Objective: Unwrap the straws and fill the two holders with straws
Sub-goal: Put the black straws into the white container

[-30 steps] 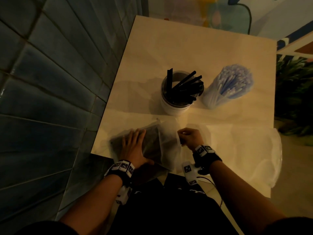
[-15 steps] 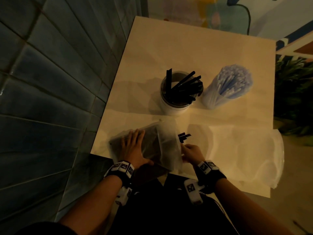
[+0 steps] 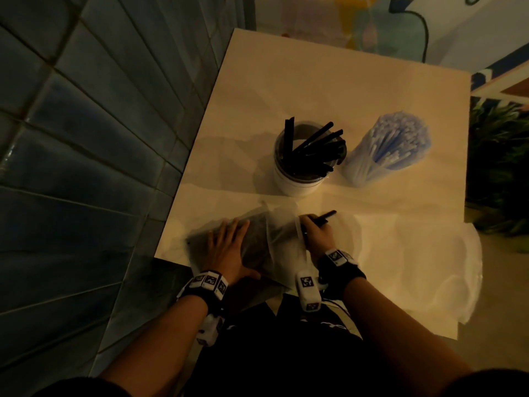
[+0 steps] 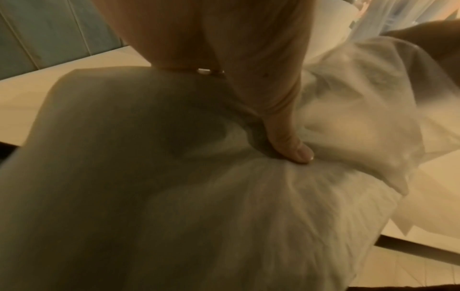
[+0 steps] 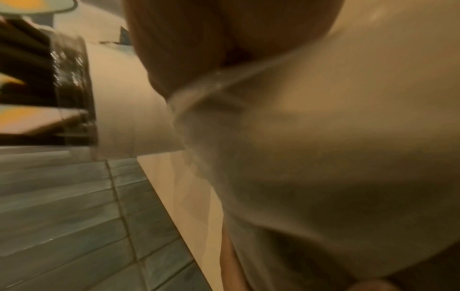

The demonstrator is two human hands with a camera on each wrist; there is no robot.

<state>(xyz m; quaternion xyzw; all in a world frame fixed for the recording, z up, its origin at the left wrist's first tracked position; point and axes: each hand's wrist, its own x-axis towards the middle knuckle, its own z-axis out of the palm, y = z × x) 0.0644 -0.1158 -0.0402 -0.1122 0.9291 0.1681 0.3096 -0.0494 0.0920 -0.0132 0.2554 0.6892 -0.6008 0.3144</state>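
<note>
A clear plastic bag of black straws [image 3: 257,239] lies at the table's near left edge. My left hand [image 3: 229,247] lies flat on it with fingers spread; the left wrist view shows the thumb [image 4: 291,145] pressing the bag [image 4: 174,177]. My right hand [image 3: 316,232] is at the bag's open end and grips a few black straws [image 3: 326,216] that stick out past the knuckles. A white holder [image 3: 297,181] stands mid-table with several black straws [image 3: 315,150] in it. To its right stands a second holder, full of white and blue straws [image 3: 392,144].
An empty crumpled clear bag [image 3: 429,267] lies on the beige table [image 3: 343,87] at the near right, hanging over the edge. A dark tiled wall [image 3: 86,138] runs close along the table's left side. Plants [image 3: 501,167] stand beyond the right edge.
My right hand drew back from the bag's mouth with black straws in its grip, and more of their length now shows. The left hand stayed flat on the bag.
</note>
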